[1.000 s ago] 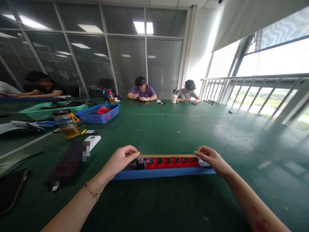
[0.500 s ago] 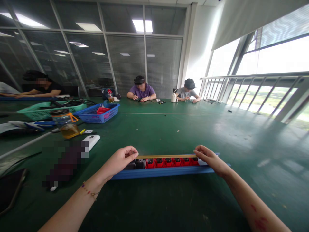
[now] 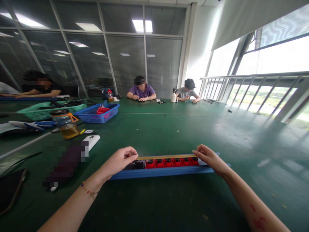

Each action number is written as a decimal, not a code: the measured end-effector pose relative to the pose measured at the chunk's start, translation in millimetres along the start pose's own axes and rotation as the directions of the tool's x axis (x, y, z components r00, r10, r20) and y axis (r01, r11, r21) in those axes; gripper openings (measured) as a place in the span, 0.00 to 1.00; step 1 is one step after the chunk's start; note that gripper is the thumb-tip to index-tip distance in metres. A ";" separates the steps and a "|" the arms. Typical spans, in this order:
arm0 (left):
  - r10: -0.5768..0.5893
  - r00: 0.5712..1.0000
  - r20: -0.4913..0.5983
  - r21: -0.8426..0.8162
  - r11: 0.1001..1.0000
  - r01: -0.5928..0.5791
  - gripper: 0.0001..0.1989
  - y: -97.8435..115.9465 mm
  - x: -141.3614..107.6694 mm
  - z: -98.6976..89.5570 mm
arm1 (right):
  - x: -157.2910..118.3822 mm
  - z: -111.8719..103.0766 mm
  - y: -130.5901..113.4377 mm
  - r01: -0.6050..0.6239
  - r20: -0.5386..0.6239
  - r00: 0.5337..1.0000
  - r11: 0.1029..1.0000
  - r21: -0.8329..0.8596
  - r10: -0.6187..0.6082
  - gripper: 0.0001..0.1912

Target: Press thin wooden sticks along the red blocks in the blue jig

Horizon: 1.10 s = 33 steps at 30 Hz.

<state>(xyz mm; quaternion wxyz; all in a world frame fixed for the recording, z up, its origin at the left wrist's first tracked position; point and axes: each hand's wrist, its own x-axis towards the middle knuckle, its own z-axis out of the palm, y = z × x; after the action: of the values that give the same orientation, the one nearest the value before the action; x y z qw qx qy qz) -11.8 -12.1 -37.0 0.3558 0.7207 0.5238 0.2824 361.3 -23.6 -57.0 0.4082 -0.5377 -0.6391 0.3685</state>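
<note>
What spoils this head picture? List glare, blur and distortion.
Head view: daylight blows out the right windows and washes glare over the green table; wide-angle lens bends the railing and ceiling lines; a pixelated patch hides something at left; both hands and the blue tray look sharp.

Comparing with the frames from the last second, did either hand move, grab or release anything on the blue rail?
Almost nothing changed. The left hand and right hand keep pinching the two ends of the thin tan strip along the far edge of the blue rail with its red modules. Nothing was taken up or let go. The slight shift of the whole picture looks like head motion. The white block and jar stayed put.
</note>
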 end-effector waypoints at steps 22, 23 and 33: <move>0.001 0.996 0.093 0.039 0.999 -0.005 0.19 -1.2 -0.1 -3.3 | 0.4 0.8 5.2 -0.020 0.015 1.000 0.988 -0.155 0.023 0.18; -0.001 0.997 0.079 0.059 0.998 -0.003 0.19 -1.8 0.1 -4.2 | 0.7 0.7 6.0 -0.024 0.002 1.000 0.985 -0.172 0.025 0.18; 0.018 0.998 0.065 0.232 0.972 -0.033 0.20 0.2 -0.6 -15.8 | 2.6 -0.4 8.1 -0.019 0.006 1.000 0.959 -0.283 0.021 0.19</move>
<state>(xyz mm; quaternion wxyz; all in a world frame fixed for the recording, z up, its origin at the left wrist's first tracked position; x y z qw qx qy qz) -24.1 -9.3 -27.6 0.2812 0.7726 0.5326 0.2007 364.6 -19.8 -63.9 0.3206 -0.5952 -0.6816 0.2800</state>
